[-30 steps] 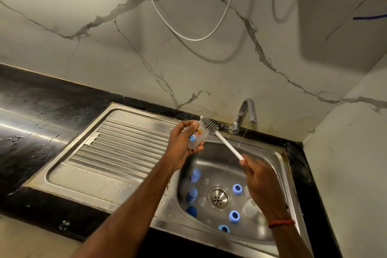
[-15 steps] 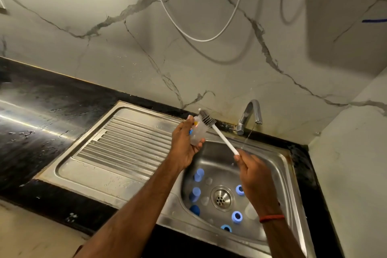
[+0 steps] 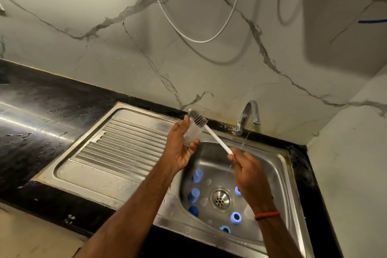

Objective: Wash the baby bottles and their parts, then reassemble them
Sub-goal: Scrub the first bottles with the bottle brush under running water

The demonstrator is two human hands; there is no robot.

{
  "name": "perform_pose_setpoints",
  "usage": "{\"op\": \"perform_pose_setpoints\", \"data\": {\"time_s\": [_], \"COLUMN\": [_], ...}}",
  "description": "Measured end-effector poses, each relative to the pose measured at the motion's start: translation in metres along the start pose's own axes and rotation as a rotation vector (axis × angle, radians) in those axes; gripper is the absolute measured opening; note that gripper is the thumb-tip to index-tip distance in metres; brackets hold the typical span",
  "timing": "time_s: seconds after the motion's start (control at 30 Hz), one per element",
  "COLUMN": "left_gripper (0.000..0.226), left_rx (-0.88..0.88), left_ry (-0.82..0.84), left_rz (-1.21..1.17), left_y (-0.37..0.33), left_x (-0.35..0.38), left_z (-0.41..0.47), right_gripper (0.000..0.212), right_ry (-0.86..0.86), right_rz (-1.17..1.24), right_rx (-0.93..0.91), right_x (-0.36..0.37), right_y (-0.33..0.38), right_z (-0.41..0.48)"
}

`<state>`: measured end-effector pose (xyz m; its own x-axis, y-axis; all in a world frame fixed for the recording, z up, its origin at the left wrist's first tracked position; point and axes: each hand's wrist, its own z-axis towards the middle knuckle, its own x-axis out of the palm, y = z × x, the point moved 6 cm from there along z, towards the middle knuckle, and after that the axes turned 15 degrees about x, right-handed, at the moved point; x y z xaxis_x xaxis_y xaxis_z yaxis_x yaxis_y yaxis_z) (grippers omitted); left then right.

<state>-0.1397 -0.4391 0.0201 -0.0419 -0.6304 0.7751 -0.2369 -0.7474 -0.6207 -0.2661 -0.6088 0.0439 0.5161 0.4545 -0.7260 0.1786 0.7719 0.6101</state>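
- The left hand is wrapped round the clear bottle, fingers and thumb curled on its sides, above the left edge of the sink basin.
- The right hand is closed round the low end of the white brush. The bristles sit at the bottle's top end (in the mouth or just across it, can't tell).
- Versus a second ago, the bottle's coloured print is out of sight, so it got turned in the grip. The right hand is blurred now, so I'd say scrubbing is in full swing.
- The tap runs thinly, same as before.
- The blue rings and caps in the basin haven't moved, so most of the washing and all of the reassembly look to be ahead.
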Motion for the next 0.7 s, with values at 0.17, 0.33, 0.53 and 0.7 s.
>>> {"op": "perform_pose_setpoints", "data": {"time_s": [0.17, 0.33, 0.53, 0.7], "left_gripper": [0.083, 0.078, 0.066, 0.055], "left_rx": [-0.046, -0.058, -0.126, -0.127], "left_ry": [-0.013, -0.059, -0.098, -0.151], "left_rz": [0.045, 0.095, 0.139, 0.161], "left_y": [0.001, 0.01, 0.018, 0.028], "left_x": [0.002, 0.009, 0.007, 0.01], "left_z": [-0.006, -0.006, -0.01, -0.007], "right_gripper": [0.049, 0.033, 0.042, 0.034], "right_ry": [0.013, -0.034, -0.013, -0.025], "right_rz": [0.036, -0.022, 0.004, -0.043], "right_rx": [0.054, 0.019, 0.036, 0.016], "right_x": [-0.002, 0.0, -0.006, -0.001], "right_y": [-0.022, -0.006, -0.038, -0.019], "right_z": [-0.009, 0.006, -0.004, 0.014]}}
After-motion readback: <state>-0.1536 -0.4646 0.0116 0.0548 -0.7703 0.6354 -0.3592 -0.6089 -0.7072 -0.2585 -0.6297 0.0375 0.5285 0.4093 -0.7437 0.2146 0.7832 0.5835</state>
